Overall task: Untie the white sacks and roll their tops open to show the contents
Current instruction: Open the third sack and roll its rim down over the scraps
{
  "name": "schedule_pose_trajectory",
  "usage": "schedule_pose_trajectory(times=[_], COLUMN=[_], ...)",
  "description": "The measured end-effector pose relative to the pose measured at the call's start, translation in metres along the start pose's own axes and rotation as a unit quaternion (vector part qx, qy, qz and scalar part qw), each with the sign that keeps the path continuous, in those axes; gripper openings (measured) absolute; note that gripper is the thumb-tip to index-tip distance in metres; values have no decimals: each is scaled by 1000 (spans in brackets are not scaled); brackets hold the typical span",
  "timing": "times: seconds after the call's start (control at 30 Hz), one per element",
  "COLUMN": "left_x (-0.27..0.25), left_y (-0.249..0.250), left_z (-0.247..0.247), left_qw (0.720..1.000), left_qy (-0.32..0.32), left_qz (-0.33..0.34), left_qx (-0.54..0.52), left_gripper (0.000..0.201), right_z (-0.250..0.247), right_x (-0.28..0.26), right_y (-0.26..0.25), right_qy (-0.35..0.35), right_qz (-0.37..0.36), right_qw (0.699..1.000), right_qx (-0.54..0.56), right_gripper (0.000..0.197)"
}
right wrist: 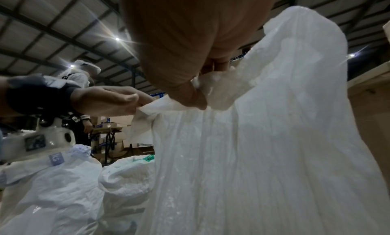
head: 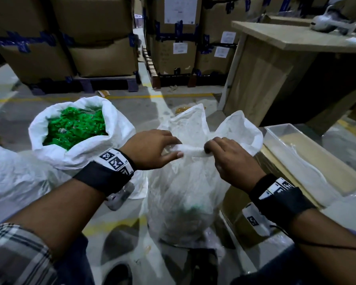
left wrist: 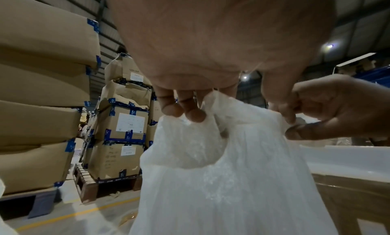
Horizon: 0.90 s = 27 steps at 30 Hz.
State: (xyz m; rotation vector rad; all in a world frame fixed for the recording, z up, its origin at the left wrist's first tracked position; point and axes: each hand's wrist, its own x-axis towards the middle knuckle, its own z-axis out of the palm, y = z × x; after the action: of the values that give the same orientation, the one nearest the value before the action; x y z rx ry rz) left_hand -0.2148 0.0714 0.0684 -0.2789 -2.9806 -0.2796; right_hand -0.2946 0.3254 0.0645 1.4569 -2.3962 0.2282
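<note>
A thin white sack (head: 185,194) stands on the floor in front of me, its loose top flaring up behind my hands. My left hand (head: 162,149) pinches the near edge of the sack's top, and my right hand (head: 218,149) grips the same edge a little to the right, with a rolled band of white material (head: 191,150) stretched between them. The left wrist view shows my left fingers (left wrist: 185,112) curled over the sack's rim (left wrist: 221,122). In the right wrist view the sack (right wrist: 263,138) fills the frame. A second white sack (head: 74,153) at the left has its top rolled down over green contents (head: 76,126).
Cardboard boxes on pallets (head: 103,56) line the back. A wooden table (head: 280,64) stands at the right rear, and a clear plastic tray (head: 302,153) lies on a box at the right. Another white sack (head: 6,173) sits at the far left. Yellow floor lines (head: 132,97) cross the concrete.
</note>
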Motion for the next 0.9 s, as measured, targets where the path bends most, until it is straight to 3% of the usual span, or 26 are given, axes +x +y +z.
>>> schedule_pose_trajectory(times=[0.17, 0.23, 0.3, 0.43, 0.6, 0.77, 0.9], left_x=[7, 9, 9, 11, 13, 8, 9], left_y=[-1, 3, 8, 18, 21, 14, 11], left_z=[-6, -6, -1, 14, 26, 25, 26], left_qw=[988, 985, 990, 992, 994, 997, 999], left_qy=[82, 91, 51, -17, -32, -72, -38], left_qz=[64, 101, 103, 55, 46, 23, 27], left_qx=[113, 104, 78, 110, 98, -12, 6], left_gripper=[23, 22, 29, 7, 10, 24, 18], right_z=[9, 14, 19, 31, 33, 28, 24], right_x=[4, 4, 3, 2, -1, -1, -4], right_y=[-5, -5, -5, -7, -9, -10, -8], right_qy=[20, 37, 48, 41, -32, -111, -105], right_qz=[9, -9, -32, -56, -22, 41, 64], right_qw=[999, 997, 994, 992, 996, 989, 992], right_qx=[-38, -68, -92, -102, -86, -93, -12], right_gripper=[24, 17, 9, 8, 26, 23, 28])
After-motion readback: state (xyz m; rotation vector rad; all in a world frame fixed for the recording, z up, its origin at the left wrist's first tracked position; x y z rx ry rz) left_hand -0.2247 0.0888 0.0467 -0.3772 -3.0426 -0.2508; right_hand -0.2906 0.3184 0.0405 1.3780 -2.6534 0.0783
